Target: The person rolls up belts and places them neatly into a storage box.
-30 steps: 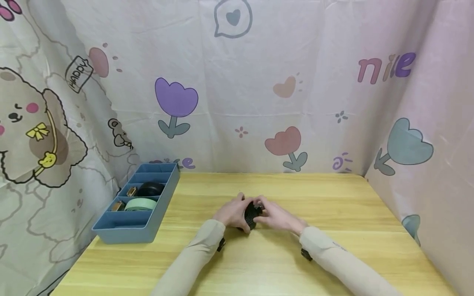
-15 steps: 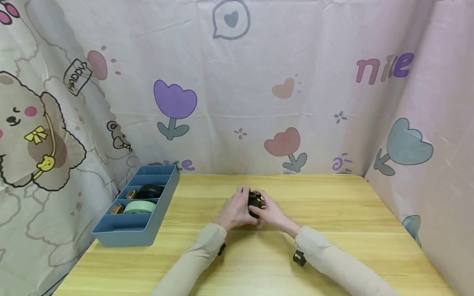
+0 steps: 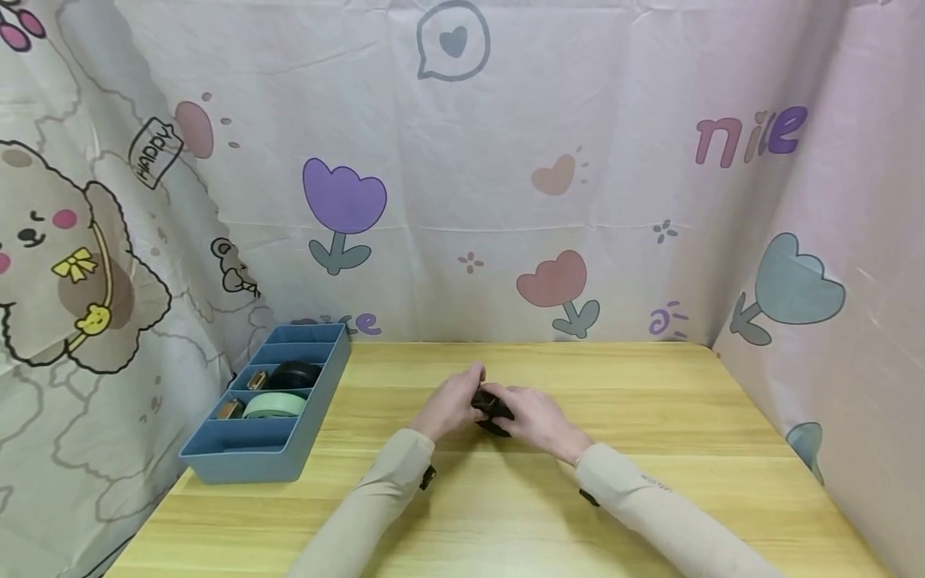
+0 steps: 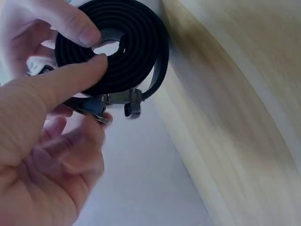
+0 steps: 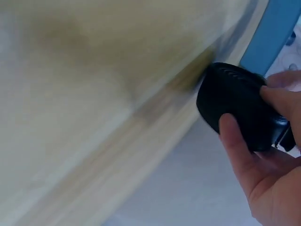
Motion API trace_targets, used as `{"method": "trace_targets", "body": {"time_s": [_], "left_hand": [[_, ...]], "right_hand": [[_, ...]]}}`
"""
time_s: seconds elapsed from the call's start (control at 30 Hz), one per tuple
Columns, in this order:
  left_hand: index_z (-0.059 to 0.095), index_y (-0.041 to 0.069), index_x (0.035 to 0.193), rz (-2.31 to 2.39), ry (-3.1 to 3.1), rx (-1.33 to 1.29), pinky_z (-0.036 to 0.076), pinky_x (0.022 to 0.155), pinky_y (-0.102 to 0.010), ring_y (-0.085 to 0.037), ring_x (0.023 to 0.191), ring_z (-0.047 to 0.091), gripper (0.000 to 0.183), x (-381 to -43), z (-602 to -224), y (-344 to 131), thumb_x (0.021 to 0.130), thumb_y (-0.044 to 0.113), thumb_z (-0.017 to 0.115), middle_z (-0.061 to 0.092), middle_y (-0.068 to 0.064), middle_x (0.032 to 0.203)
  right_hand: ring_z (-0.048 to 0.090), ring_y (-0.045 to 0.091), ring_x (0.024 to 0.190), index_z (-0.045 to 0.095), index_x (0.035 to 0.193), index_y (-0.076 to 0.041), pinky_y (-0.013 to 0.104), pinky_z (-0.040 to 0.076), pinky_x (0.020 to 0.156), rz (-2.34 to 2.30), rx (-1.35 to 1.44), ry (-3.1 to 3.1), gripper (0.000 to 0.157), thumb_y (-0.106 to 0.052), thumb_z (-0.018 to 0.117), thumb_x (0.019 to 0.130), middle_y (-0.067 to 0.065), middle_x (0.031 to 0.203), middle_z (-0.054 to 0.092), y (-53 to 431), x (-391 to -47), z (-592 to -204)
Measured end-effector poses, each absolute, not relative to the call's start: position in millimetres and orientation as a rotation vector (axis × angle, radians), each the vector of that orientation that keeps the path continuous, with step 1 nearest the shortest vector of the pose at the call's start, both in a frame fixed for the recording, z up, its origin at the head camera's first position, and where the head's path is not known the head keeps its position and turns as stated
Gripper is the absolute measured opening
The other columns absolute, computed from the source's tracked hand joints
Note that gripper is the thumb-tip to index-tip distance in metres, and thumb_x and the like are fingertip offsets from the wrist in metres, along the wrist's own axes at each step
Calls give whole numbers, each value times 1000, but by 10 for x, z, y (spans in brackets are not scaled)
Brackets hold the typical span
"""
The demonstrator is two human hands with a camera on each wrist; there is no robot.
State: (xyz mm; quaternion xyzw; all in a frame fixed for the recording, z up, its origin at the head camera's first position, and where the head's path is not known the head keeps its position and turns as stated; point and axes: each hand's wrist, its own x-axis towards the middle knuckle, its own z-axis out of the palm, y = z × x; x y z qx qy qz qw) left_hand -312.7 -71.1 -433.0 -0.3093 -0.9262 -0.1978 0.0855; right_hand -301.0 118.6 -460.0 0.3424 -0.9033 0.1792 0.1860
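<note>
A black belt [image 3: 495, 408], wound into a tight coil, is held between my two hands over the middle of the table. In the left wrist view its coil [image 4: 136, 52] faces the camera, with a metal buckle [image 4: 120, 99] along its lower edge. My left hand [image 3: 446, 408] pinches the belt there, thumb on the coil's face and fingers by the buckle. From the other side my right hand [image 3: 538, 419] grips it, fingers curled on the coil. The right wrist view shows the coil's outer side [image 5: 235, 101] under a thumb. Hands partly hide the belt.
At the left stands a blue divided box [image 3: 289, 449]. In its compartments lie a black coiled belt [image 3: 294, 374] and a pale green coiled belt [image 3: 275, 405], both with metal buckles. A wooden table [image 3: 650, 417] extends around my hands, and a printed curtain [image 3: 462, 160] hangs behind.
The coiled belt has been turned in my hands; its spiral face, visible earlier in the head view, now faces away. Both hands have shifted their grip around it. The box stays put.
</note>
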Motion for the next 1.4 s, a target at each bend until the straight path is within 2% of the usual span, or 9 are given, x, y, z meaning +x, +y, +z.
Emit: {"method": "trace_targets", "body": {"time_s": [0.1,0.2,0.33,0.5,0.73,0.9,1.0,1.2,1.4], "left_hand": [[52,6,121,-531,-2754,-979,53,90,-39,-27,101,66,57,-3141,-4329,-721,74,11,85,69,-12,108],[60,7,118,-460,-2785,-998,53,90,-38,-25,99,65,52,-3157,-4349,-739,73,13,86,69,-10,107],[68,8,107,-413,-2812,-1004,52,86,-34,-19,92,62,45,-3184,-4399,-766,69,20,89,68,-5,98],[67,7,108,-398,-2831,-1008,52,87,-32,-18,94,61,52,-3166,-4423,-770,66,27,91,67,-5,102],[68,9,103,-342,-2872,-1004,51,78,-27,-13,83,56,48,-3132,-4387,-700,66,30,91,62,-3,95],[69,9,90,-326,-2862,-1032,51,76,-28,-14,82,55,36,-3125,-4316,-660,64,21,92,60,-4,95],[72,8,90,-346,-2840,-1049,51,75,-27,-13,81,54,36,-3134,-4310,-670,64,20,92,60,-2,92],[74,7,100,-571,-2879,-976,47,73,-25,-10,78,50,41,-3175,-4373,-766,66,24,90,57,0,88],[72,7,104,-630,-2918,-965,50,79,-27,-11,84,54,47,-3163,-4379,-800,66,26,91,62,0,92]], "right_hand": [[70,24,77,47,133,-17,38,57,66,483,924,-2547,61,-18,79,81,9,90,71,1151,-2986,-4584],[69,22,73,42,131,-16,34,55,61,535,832,-2595,65,-19,81,80,10,87,70,1121,-2966,-4551],[68,21,77,51,122,-13,35,56,66,486,927,-2590,52,-19,81,80,9,88,70,1100,-2965,-4492],[68,20,83,60,114,-11,36,55,73,501,1057,-2641,42,-17,82,78,7,94,71,1125,-3011,-4434],[57,9,65,45,116,-11,24,47,59,630,1065,-2758,59,-16,86,73,1,76,62,1133,-3008,-4363],[54,9,58,37,132,-11,25,46,57,631,1040,-2734,79,-10,86,69,-1,69,60,1078,-3016,-4358],[61,11,67,36,139,-11,29,50,66,745,1028,-2732,84,-10,85,70,2,77,68,1109,-3055,-4411],[64,16,101,59,125,-17,36,51,88,1138,1007,-2682,51,-23,81,80,3,115,69,1268,-3109,-4611],[62,8,98,65,124,-24,29,51,85,1094,1083,-2664,43,-31,78,83,-6,117,69,1360,-3142,-4656]]}}
